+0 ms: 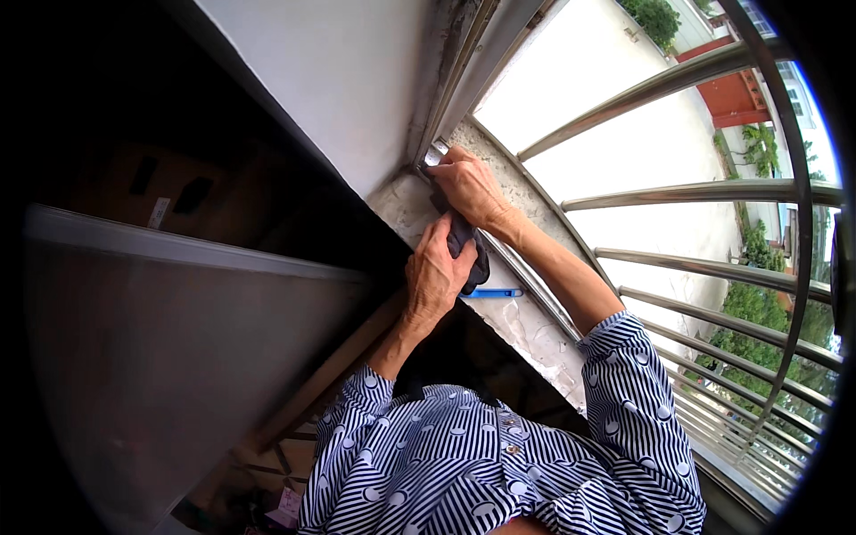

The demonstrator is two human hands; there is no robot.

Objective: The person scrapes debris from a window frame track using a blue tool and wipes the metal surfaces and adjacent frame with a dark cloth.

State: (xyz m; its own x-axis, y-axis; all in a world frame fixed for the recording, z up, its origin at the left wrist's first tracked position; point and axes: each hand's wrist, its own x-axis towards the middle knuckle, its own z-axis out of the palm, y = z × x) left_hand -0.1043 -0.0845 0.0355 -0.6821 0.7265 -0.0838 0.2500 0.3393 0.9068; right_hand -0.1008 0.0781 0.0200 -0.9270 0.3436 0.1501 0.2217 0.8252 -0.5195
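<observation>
A dark cloth [463, 235] lies bunched over the window track at the sill's corner. My left hand [438, 267] grips its lower part, thumb on one side and fingers on the other. Farther up the track, my right hand [468, 184] pinches the cloth's upper end with bent fingers, close to the foot of the window frame [455, 80]. A small shiny metal piece [436, 152] shows just beyond those fingertips. Below the cloth, a blue plastic handle [498, 293] lies on the sill; its other end is hidden under the cloth.
The pale, worn sill [528, 334] runs beside the metal window track [535, 284]. Curved metal window bars [682, 194] stand outside at the right. A white wall [334, 73] rises at the upper left. A grey panel [180, 321] fills the lower left.
</observation>
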